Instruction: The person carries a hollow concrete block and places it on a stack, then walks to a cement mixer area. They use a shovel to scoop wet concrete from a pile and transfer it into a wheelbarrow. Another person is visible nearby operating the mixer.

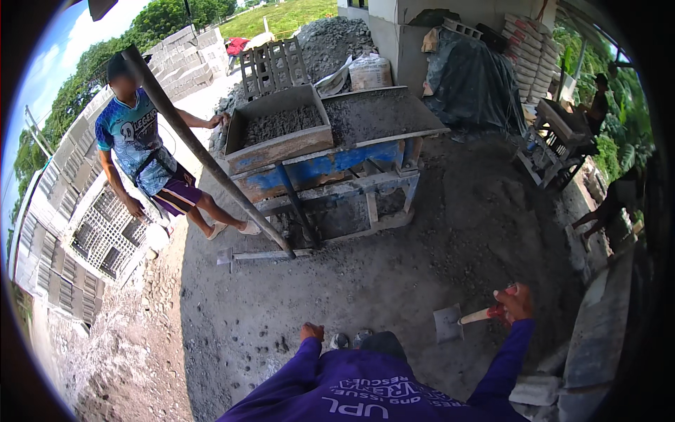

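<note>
My right hand is closed round the red grip of a shovel. The shovel's pale shaft leads left to a flat grey blade low over the concrete-dusted ground. My left hand hangs in front of me, fingers curled in, with nothing visible in it. Ahead stands a blue metal work stand with a grey mix-covered top. On its left end sits a box filled with dark, crumbly mix. A long pole slants across the stand's left side.
A person at the left rests a hand by the box. Stacked hollow blocks lie beyond. Behind the stand are a gravel heap and a white sack. A dark tarp and piled bags stand back right. Another person is far right.
</note>
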`<state>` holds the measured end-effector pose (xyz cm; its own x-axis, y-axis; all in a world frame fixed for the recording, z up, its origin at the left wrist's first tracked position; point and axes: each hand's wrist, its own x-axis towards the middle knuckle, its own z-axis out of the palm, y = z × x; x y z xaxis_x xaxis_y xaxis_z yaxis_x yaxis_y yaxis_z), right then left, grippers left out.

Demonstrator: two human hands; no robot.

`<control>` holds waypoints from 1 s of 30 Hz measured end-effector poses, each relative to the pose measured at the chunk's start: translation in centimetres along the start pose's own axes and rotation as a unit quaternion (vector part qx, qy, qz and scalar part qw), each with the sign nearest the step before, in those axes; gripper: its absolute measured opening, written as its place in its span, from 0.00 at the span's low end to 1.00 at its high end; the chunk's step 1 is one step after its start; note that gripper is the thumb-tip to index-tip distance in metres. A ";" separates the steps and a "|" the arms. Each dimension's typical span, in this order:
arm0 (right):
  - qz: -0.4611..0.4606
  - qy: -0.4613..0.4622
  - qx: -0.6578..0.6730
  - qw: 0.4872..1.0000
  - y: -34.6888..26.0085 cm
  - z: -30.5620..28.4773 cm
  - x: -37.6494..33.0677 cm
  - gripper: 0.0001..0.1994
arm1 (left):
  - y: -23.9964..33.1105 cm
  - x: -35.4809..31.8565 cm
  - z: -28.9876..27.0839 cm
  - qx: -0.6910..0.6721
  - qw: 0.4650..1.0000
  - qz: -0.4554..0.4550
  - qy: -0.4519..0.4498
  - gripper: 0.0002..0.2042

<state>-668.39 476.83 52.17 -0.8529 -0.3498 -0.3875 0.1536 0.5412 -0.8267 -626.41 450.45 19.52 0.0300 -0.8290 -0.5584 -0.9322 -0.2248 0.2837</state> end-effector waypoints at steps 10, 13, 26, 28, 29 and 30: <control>-0.033 0.009 0.001 0.999 -0.9 -0.7 -0.1 0.17 | -3.5 4.7 4.7 0.125 0.985 0.115 -0.028 0.18; -0.048 0.036 -0.019 0.998 0.2 -1.2 0.3 0.15 | 0.8 0.7 0.7 0.017 0.998 0.006 -0.059 0.18; -0.058 0.068 -0.098 0.991 1.3 -1.6 0.5 0.12 | -0.6 2.1 2.4 0.441 0.810 0.370 -0.110 0.10; -0.064 0.064 -0.087 0.992 3.1 -2.0 1.3 0.12 | -0.5 2.3 2.4 0.446 0.800 0.376 -0.140 0.09; -0.075 0.061 -0.069 0.993 3.6 -1.9 1.7 0.12 | -1.1 3.1 2.8 0.412 0.806 0.399 -0.145 0.09; -0.075 0.053 -0.073 0.993 3.1 -1.5 1.3 0.12 | -1.7 3.6 3.3 0.409 0.811 0.392 -0.148 0.09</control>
<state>-669.74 479.20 49.70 -0.9097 -0.3567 -0.2127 -0.0470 0.5974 -0.8006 -625.88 449.55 14.49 -0.6618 -0.3671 -0.6536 -0.5543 0.8266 0.0970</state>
